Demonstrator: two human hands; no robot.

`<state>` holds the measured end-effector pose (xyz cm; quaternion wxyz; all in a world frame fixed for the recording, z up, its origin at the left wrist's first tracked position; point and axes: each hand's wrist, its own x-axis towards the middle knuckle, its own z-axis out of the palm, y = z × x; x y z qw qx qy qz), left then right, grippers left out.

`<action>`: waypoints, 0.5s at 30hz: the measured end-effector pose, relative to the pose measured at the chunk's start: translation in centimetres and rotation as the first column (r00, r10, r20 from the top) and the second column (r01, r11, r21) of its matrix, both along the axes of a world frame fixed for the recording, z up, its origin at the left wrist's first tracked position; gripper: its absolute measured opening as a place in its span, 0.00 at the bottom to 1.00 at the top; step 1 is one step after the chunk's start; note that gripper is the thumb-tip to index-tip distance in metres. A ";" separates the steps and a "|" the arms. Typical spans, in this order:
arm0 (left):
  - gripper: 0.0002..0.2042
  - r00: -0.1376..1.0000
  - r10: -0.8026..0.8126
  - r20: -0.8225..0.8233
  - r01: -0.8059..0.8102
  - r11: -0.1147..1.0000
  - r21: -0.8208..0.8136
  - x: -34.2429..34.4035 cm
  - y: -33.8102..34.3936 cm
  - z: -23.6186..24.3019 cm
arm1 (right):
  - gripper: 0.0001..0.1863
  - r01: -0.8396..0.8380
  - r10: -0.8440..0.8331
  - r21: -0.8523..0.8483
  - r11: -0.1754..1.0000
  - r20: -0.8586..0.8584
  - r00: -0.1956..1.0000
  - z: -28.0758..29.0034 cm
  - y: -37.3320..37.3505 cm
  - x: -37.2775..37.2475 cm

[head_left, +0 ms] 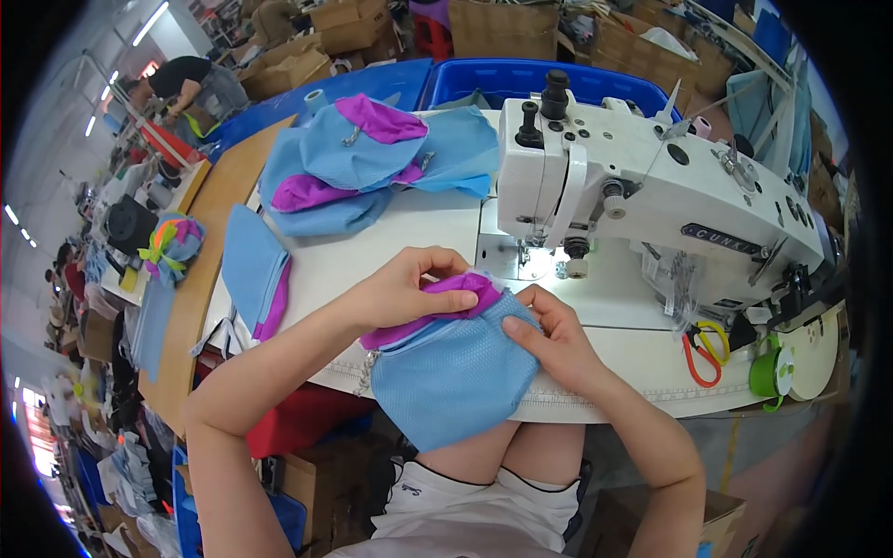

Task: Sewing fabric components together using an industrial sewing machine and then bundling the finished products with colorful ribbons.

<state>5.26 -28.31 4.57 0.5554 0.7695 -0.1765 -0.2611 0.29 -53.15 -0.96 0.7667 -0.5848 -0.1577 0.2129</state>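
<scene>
My left hand (419, 288) grips the magenta edge of a light-blue mesh fabric piece (451, 391), thumb pressed on the magenta cloth (395, 337). My right hand (549, 339) pinches the blue piece's right side near that edge, and a metal zipper pull dangles at its left. Just beyond both hands stands a white industrial sewing machine (651, 186), its lit needle area (530, 260) uncovered. A pile of blue and magenta pieces (335, 167) lies behind on the white table (437, 223), and a folded blue piece (251, 260) rests to the left.
Red-yellow scissors (707, 353) and a green spool holder (772, 372) sit at right. A blue plastic bin (549, 74) and cardboard boxes (493, 28) are behind. A wooden board (167, 381) borders the table at left; a co-worker (186, 93) bends over another table.
</scene>
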 end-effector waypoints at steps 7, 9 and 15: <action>0.15 0.937 0.025 -0.349 -0.053 0.996 -0.070 -0.4 -1.1 0.6 | 0.07 0.059 -0.043 -0.080 0.995 0.193 0.980 -0.5 0.2 -0.1; 0.14 0.951 0.043 -0.307 -0.039 0.999 0.019 -0.5 -1.4 1.1 | 0.06 -0.066 0.075 -0.137 0.988 0.060 0.995 -0.6 -0.1 -0.2; 0.12 0.936 -0.026 0.350 -0.031 0.987 0.156 -1.7 -2.2 2.1 | 0.06 0.153 -0.011 -0.427 0.891 0.317 0.948 0.5 0.0 -0.5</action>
